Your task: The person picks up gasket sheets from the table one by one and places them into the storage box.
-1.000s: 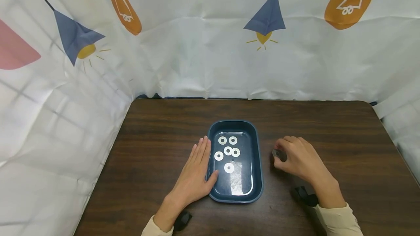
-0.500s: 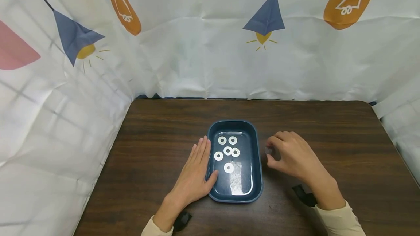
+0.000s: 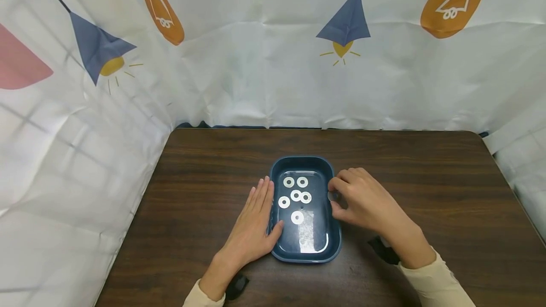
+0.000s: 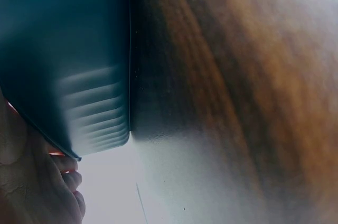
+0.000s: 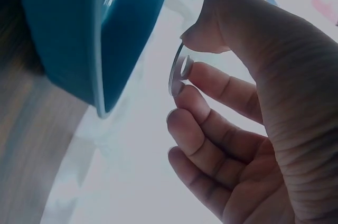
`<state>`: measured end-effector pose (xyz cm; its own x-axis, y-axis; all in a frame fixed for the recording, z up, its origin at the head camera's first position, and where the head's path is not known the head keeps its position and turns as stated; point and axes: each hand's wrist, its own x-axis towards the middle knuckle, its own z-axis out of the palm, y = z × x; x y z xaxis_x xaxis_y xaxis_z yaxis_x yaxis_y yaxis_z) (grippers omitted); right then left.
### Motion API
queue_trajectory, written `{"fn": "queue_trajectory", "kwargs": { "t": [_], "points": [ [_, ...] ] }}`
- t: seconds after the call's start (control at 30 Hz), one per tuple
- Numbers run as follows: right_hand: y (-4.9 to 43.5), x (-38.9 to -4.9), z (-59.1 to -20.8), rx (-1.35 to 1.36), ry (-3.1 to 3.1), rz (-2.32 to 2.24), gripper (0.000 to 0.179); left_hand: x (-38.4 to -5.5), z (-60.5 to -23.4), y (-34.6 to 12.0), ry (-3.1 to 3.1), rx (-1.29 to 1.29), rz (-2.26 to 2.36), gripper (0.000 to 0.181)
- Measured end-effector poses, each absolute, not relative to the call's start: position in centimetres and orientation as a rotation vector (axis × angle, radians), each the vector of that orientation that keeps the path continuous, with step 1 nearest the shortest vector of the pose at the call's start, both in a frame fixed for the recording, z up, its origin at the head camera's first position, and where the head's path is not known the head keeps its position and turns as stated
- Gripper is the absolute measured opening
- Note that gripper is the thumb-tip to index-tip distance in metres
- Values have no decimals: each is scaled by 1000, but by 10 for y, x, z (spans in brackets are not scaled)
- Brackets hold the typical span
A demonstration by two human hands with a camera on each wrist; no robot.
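A blue rectangular tray [image 3: 313,256] with rounded corners sits on the table, and several flat metal washers [image 3: 297,218] lie in it. Two of these overlap near the middle. My left hand [image 3: 251,231] rests along the tray's left rim, fingers straight and thumb reaching over the edge. At the right rim, my right hand [image 3: 362,198] pinches one washer [image 5: 177,71] between thumb and fingertips. In the right wrist view this washer is seen nearly edge-on, its hole showing, beside the tray wall [image 5: 58,34].
The dark wood-grain table [image 3: 213,165] extends on both sides of the tray. Behind it hangs a white curtain [image 3: 256,75] printed with lamps and bulbs. Each wrist wears a small black camera [image 3: 383,250].
My right hand has moved left with the washer, from the table at the right to the tray's right rim. The left hand and the tray have stayed put.
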<state>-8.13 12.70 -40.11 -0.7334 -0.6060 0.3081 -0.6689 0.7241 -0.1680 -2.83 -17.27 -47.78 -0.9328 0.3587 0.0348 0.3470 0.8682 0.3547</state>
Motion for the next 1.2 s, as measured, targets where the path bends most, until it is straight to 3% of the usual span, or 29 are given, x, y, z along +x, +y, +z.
{"fn": "queue_trajectory", "kwargs": {
  "t": [1.2],
  "points": [
    [87, -97, -397, 1229, -2907, 362, 22, -27, -476, -174, 2999, 564, 560, 96]
  ]
}}
